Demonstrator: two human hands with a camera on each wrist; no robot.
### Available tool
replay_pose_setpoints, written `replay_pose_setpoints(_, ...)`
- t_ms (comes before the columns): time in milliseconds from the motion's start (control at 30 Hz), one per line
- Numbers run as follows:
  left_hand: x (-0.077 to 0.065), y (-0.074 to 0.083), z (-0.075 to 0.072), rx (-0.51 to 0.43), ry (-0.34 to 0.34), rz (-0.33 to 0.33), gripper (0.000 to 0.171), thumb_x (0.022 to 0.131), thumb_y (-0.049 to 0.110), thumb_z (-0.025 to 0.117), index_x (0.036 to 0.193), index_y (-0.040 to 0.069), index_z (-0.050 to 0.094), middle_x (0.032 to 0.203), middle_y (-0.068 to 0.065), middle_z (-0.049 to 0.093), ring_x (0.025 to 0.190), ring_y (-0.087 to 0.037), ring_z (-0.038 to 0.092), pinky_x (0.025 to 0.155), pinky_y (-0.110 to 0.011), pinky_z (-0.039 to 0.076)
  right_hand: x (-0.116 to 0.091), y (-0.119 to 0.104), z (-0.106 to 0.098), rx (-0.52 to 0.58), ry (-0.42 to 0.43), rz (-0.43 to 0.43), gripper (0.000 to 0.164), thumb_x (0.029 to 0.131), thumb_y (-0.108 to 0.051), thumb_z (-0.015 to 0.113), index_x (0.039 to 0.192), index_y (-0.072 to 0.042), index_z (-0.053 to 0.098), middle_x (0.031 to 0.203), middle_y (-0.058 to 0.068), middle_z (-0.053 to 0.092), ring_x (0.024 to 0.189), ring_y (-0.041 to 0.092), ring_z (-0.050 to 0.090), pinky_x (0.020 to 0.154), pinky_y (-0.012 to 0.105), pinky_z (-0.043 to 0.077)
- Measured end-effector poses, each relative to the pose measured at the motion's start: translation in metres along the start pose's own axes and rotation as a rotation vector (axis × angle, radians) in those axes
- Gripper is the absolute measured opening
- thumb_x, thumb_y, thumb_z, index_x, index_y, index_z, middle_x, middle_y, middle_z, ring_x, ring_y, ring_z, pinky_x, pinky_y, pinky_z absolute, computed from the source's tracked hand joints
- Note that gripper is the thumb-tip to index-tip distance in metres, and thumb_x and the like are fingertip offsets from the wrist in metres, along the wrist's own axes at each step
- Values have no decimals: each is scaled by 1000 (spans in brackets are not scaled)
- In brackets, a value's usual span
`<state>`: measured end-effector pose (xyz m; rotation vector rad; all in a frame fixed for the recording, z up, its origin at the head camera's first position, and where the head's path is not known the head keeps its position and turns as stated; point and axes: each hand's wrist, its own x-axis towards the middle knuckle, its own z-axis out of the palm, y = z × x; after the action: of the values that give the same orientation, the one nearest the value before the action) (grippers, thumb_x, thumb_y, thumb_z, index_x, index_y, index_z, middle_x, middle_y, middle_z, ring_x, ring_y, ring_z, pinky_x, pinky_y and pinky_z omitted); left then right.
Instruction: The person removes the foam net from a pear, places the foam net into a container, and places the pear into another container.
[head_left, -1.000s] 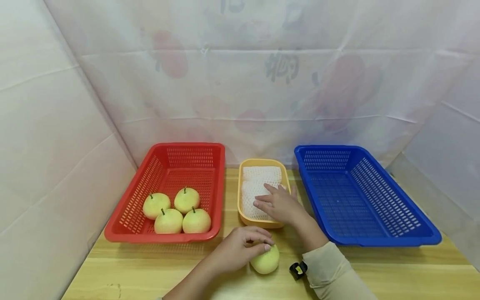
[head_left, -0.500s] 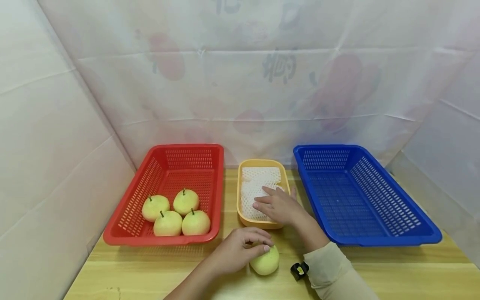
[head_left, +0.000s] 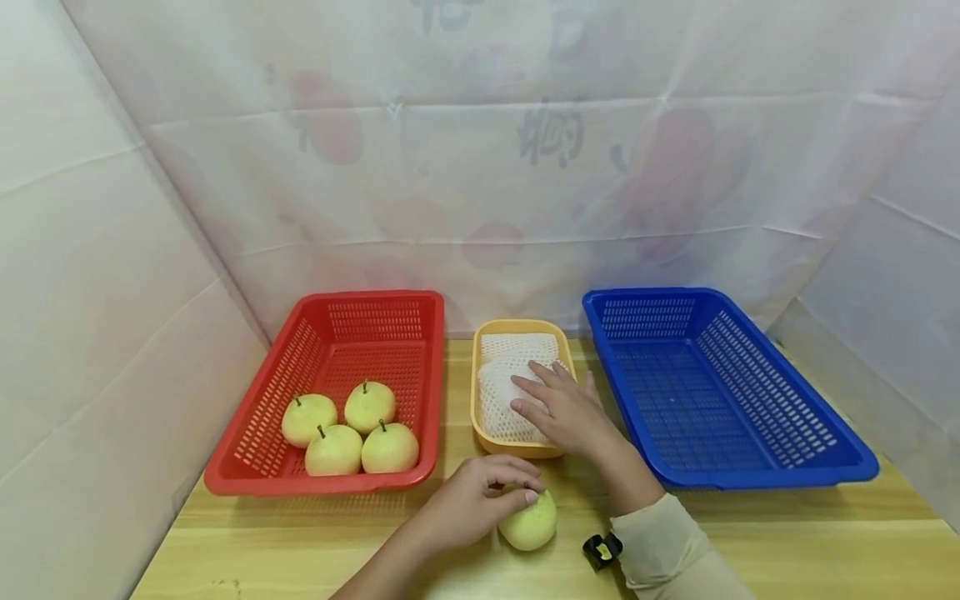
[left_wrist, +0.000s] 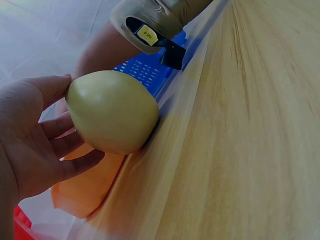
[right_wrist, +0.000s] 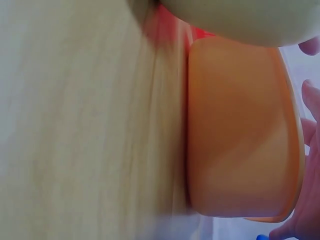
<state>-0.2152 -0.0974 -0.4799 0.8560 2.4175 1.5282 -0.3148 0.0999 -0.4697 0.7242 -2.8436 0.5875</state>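
Observation:
On the table just in front of the yellow container stands a yellow-green pear (head_left: 528,522). My left hand (head_left: 480,502) holds it from the left by its top, with thumb and fingers around the stem end; the left wrist view shows the pear (left_wrist: 114,111) close up. Over the yellow container (head_left: 480,421) my right hand (head_left: 567,410) reaches with spread, nearly straight fingers, on or just above the white foam net sleeves (head_left: 506,398). Whether those fingers touch the foam cannot be told. In the right wrist view the container's side (right_wrist: 240,130) hides the foam.
A red basket (head_left: 437,375) with several pears (head_left: 333,450) stands at the left. The blue basket (head_left: 690,400) is at the right, close to my right forearm. A black strap device (head_left: 602,551) sits at my right cuff. White cloth walls (head_left: 450,183) enclose the table.
My right hand's fingers have shifted slightly and spread a little over the foam sleeves. The left hand stays on the pear. The head view has tilted slightly.

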Motion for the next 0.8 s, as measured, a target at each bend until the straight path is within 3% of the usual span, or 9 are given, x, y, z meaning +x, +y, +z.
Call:
replay_pose_setpoints(333, 0, 0, 0, -19, -6, -7, 20, 96, 36, 62, 107, 25, 76, 123, 3, 68, 118, -8, 58, 94, -30, 50, -4, 0, 2, 26, 32, -1, 57, 98, -63, 39, 145, -32, 49, 160, 4, 31, 149, 39, 19, 108, 78, 1)
replay_pose_setpoints(800, -1, 0, -1, -16, 9, 8, 21, 96, 35, 63, 107, 24, 76, 121, 6, 68, 116, -7, 59, 91, -26, 51, -8, -2, 0, 71, 47, -11, 56, 98, -61, 43, 143, -29, 53, 160, 6, 31, 149, 40, 18, 107, 78, 1)
